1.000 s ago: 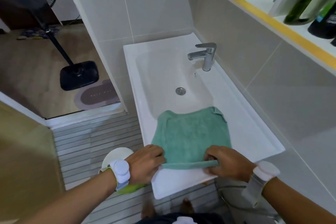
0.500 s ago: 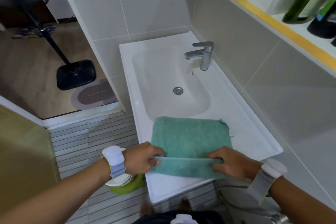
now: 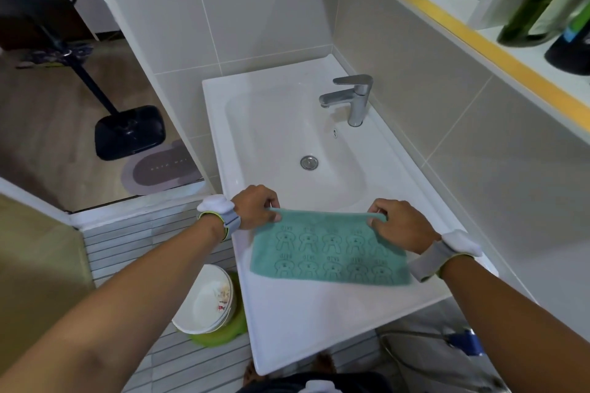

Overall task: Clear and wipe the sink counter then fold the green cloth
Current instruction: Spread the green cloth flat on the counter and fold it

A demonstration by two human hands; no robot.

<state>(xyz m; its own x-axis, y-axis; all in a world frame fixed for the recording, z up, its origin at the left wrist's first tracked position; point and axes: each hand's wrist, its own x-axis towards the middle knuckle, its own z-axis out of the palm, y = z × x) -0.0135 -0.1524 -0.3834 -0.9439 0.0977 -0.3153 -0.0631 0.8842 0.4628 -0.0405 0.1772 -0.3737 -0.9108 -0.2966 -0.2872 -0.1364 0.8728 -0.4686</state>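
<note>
Pinching green cloth (image 3: 329, 252) far edge, both hands, long axis left-right

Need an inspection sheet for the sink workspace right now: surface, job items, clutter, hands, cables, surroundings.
Surface: white sink counter, bare apart from the cloth; basin empty.
Job's things: green cloth lies flat on the counter just below the basin, patterned side up.
Clutter: stacked bowls on the floor left of the counter.
Grip: left hand and right hand each pinch a far corner of the cloth.
Cables: hose under the counter at right.
Surroundings: faucet; bottles on the shelf; fan base and mat beyond the doorway.
</note>
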